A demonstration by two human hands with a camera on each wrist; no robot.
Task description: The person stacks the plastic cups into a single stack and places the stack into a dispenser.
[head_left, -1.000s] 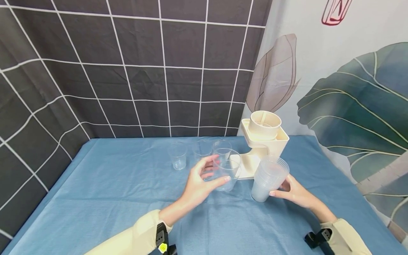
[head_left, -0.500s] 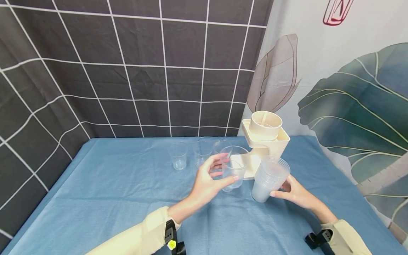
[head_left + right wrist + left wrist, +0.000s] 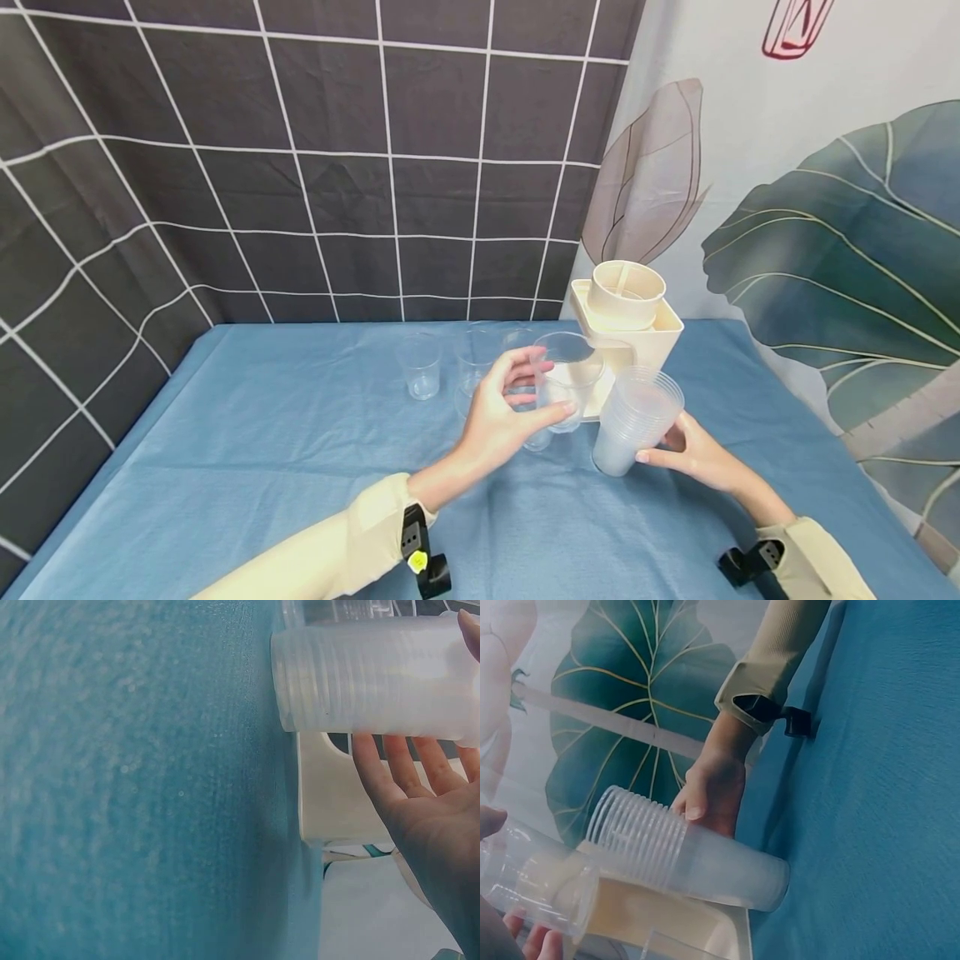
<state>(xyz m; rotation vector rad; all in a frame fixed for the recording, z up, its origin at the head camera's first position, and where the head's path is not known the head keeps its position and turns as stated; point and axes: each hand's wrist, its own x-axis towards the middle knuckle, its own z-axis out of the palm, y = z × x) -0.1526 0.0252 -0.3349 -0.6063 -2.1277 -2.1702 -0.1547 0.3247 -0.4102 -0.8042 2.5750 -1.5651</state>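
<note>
loose cups (image 3: 423,377) stand on the counter (image 3: 262,458); a stray knuckle could topple them. left hand (image 3: 501,417), part-curled, pinches one thin cup (image 3: 566,379) clear of the cloth: too much squeeze would likely buckle it, a rightward drift could bump the beige stand (image 3: 637,340) or cup stack (image 3: 633,421). right hand (image 3: 697,454) half-closed round the stack; slack grip risks tipping.

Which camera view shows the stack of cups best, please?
The left wrist view: the stack of cups appears large, rims and base both in frame. The head view shows it smaller, from above; the right wrist view is close, but the picture edge cuts off its upper end.
</note>
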